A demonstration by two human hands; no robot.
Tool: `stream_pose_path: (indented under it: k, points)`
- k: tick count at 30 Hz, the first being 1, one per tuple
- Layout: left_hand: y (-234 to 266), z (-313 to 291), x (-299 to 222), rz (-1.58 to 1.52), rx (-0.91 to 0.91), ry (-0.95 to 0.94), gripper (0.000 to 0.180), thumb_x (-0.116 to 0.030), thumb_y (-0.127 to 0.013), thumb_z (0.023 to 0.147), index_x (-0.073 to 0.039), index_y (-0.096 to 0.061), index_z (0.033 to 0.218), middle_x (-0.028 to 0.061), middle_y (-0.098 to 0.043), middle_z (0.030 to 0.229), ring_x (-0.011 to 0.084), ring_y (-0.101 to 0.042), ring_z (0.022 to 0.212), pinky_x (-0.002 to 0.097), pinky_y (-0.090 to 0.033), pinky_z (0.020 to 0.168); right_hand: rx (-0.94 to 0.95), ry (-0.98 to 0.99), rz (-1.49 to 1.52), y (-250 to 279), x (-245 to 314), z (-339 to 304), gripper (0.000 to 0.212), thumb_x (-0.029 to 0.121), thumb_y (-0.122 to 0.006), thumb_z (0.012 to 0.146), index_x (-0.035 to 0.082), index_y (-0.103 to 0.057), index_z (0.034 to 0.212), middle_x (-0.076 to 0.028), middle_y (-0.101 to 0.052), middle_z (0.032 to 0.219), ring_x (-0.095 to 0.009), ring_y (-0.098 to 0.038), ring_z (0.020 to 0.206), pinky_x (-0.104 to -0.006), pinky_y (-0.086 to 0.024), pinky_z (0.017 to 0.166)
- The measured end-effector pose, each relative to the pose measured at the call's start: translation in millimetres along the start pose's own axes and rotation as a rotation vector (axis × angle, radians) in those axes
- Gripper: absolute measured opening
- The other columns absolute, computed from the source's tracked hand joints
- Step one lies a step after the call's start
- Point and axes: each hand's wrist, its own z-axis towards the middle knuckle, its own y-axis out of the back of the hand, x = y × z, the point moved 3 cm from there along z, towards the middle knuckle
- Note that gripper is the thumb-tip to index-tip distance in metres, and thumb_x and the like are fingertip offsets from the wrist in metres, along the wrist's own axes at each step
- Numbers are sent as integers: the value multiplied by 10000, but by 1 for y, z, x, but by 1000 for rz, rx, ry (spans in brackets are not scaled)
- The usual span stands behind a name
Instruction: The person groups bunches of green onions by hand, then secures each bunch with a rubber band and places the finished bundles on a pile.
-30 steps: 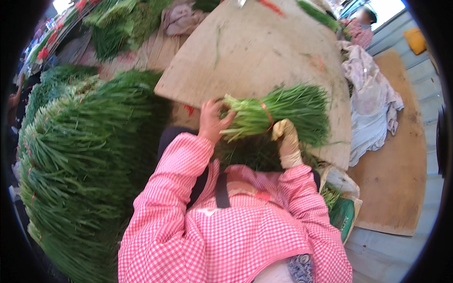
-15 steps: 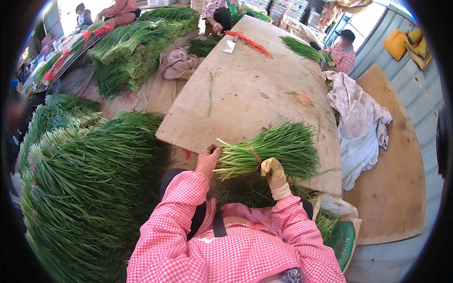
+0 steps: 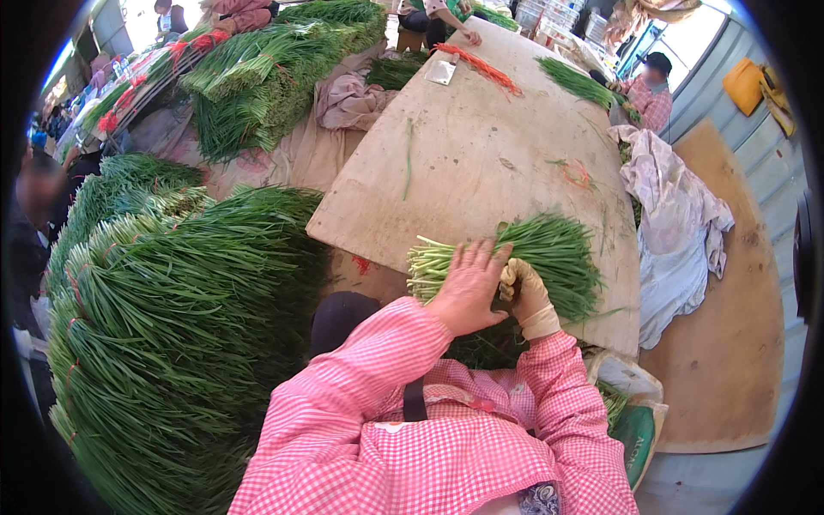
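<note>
On my left a big heap of bundled greens (image 3: 172, 343) lay stacked beside the surface (image 3: 481, 146), well apart from my work. My left hand (image 3: 468, 287) lay flat, fingers spread, pressing down on the middle of 1 bunch of green chives (image 3: 515, 262), gripping nothing. That bunch lay across the near edge of the surface, pale cut ends pointing left, leafy tips fanning right. My right hand (image 3: 525, 296), in a pale glove, was tucked just beside the left at the bunch's underside; I could not tell whether its fingers were closed around the stalks or only bracing them.

As I judged it, the bunch sat close enough to the near edge that a careless push could have rolled it off into my lap. With only a flat palm holding it, the stalks could have slid apart and the cut ends gone uneven. Farther right, a crumpled pale cloth (image 3: 678, 223) hung off the right edge, where stray tips might have snagged.
</note>
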Motion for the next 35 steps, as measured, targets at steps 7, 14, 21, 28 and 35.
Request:
stream_pose_path:
  k: [7,14,21,28,35]
  points:
    - [-56,13,32,345,190,110,1013,-337,-781,556,-36,-227,1349,191,-327,1336,322,-303,1252,475,-194,1049,-176,92,-234,1,4,6,302,357,-457,900,135,-452,696,46,-384,573,-54,-301,436,-214,-254,402]
    - [-62,28,44,427,142,143,848,-278,-745,594,1,-329,1279,152,-456,1208,306,-420,1121,435,-281,981,-105,138,-98,-3,-21,-14,243,310,-506,893,82,-574,846,20,-548,732,-78,-505,668,-227,-420,592]
    - [-76,34,46,556,192,92,840,-291,-752,580,8,-349,1254,150,-490,1146,311,-439,1077,419,-313,947,94,343,117,7,-93,-30,285,344,-507,886,95,-483,748,37,-417,637,-86,-356,581,-218,-302,533]
    - [-53,45,27,685,402,-26,1044,-397,-806,462,28,-300,1270,181,-520,1071,348,-488,1035,424,-364,940,51,151,282,5,-75,-47,321,414,-515,859,106,-515,768,9,-512,736,-93,-425,608,-225,-363,588]
    - [-25,34,37,35,472,318,1017,-379,-786,531,51,-263,1289,238,-525,1135,336,-511,1066,374,-388,937,-21,-295,303,31,-101,-57,573,581,-527,783,125,-531,1130,-11,-571,979,-130,-503,812,-320,-417,754]
